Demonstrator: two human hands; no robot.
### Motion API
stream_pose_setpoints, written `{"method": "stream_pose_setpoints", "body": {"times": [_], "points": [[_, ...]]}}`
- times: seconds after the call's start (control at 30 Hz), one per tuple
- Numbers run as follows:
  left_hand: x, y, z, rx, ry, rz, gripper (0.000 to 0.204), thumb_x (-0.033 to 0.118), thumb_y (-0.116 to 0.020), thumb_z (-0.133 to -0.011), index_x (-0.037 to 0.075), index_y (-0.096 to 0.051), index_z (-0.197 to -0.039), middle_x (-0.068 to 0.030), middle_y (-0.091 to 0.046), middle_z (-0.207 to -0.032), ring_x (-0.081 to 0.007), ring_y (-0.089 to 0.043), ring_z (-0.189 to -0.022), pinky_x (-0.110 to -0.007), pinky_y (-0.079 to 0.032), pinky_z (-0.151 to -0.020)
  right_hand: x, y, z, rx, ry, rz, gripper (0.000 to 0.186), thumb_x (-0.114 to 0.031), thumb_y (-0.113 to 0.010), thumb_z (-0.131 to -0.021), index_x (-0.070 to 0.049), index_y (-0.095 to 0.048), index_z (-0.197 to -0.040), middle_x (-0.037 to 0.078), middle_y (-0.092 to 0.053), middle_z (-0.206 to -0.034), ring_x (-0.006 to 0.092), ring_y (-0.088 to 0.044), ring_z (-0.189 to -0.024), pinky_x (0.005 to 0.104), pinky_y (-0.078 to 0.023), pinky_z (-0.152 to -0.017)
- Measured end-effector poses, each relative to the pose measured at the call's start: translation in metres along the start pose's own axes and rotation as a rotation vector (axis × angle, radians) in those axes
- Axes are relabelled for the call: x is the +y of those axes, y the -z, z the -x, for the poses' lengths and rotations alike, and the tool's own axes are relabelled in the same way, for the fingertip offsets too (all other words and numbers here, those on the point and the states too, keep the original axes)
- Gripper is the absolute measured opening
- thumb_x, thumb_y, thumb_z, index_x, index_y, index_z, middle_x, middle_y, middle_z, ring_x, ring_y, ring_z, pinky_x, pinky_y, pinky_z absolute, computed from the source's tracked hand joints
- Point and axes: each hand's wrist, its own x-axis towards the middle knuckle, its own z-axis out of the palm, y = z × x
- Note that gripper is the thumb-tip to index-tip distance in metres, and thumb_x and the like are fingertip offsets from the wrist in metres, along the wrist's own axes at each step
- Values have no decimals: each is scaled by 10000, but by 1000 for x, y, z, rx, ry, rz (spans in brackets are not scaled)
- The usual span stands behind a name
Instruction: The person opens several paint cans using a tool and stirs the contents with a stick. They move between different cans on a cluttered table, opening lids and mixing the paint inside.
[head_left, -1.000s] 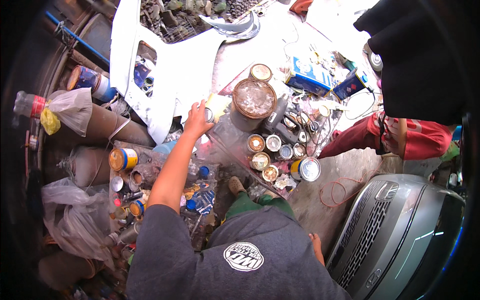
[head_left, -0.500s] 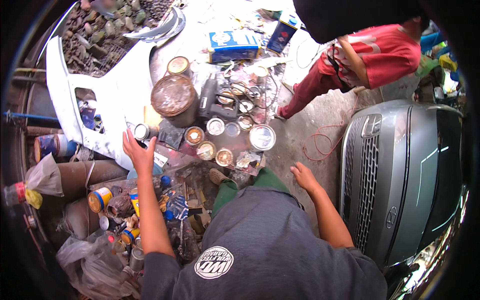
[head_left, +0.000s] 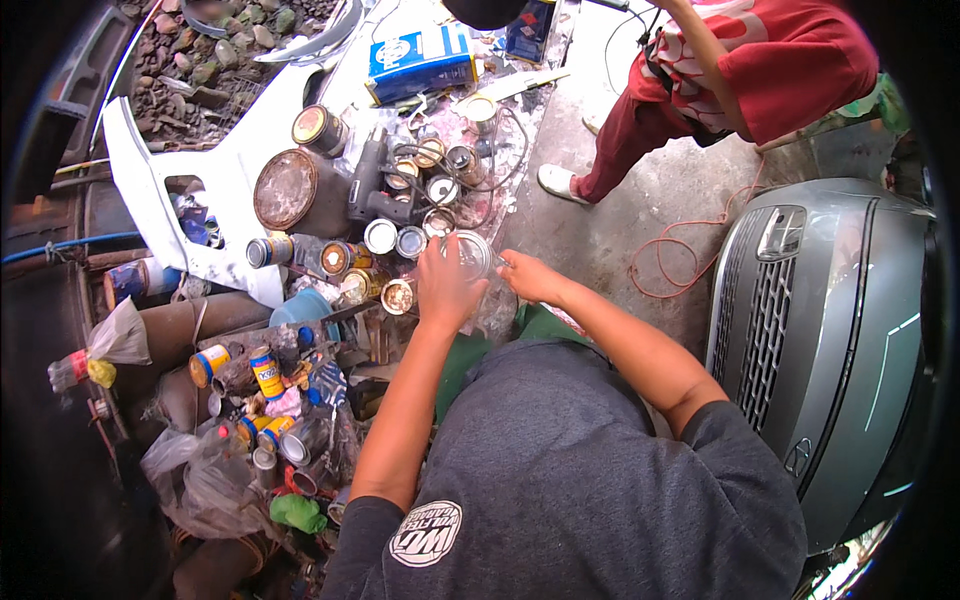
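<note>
A round paint can [head_left: 470, 256] with a silvery rim stands at the front right of the cluttered work surface. My left hand [head_left: 450, 285] closes round its left and near side, thumb apart from the fingers and somewhat blurred. At the can's right rim, the fingertips of my right hand [head_left: 530, 279] are pinched together. Part of the can is hidden behind my left hand. Just left of it stands an open can [head_left: 398, 297] with brownish residue. Two more open cans, one white inside [head_left: 380, 236] and one greyish [head_left: 411, 242], sit beyond my left hand.
A heat gun [head_left: 368, 180] with a cord lies among several cans, beside a large rusty-lidded bucket [head_left: 285, 190]. A white bumper [head_left: 215, 160] lies left. A person in red [head_left: 700, 100] stands at the far right, near a grey car front [head_left: 780, 340] and an orange hose [head_left: 665, 265].
Both hands have moved inward to the silvery-rimmed can, the left from beside a small can at the left. The whole view has shifted, and the person in red appears nearer.
</note>
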Motion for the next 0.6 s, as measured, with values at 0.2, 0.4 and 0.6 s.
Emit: {"method": "stream_pose_setpoints", "body": {"times": [0.2, 0.4, 0.6], "points": [[24, -10, -14, -58, 118, -84, 949, 269, -898, -735, 40, -418, -1521, -242, -446, -1495, -457, -436, -1365, -514, -456, -1091, -1, 11, -7, -164, -140, -328, 193, -181, -451, -1080, -7, -482, -1157, 103, -612, -773, 206, -657, -585, 358, -537, -450], [27, -19, -20, -54, 143, -120, 952, 245, -914, -708, 62, -444, -1515, -232, -460, -1473, -444, -458, -1349, -505, -481, -1071, -2, 13, -7, -195, -195, -346, 218, -163, -434, -1059, 5, -495, -1185, 126, -663, -809, 252, -705, -616, 398, -588, -502], [33, -10, -27, -102, 226, -85, 1004, 217, -942, -662, 86, -448, -1526, -238, -466, -1456, -478, -497, -1302, -511, -477, -1077, -2, 12, -9, -164, -174, -334, 211, -164, -444, -1063, 2, -498, -1181, 113, -662, -776, 239, -704, -598, 386, -588, -491]]}}
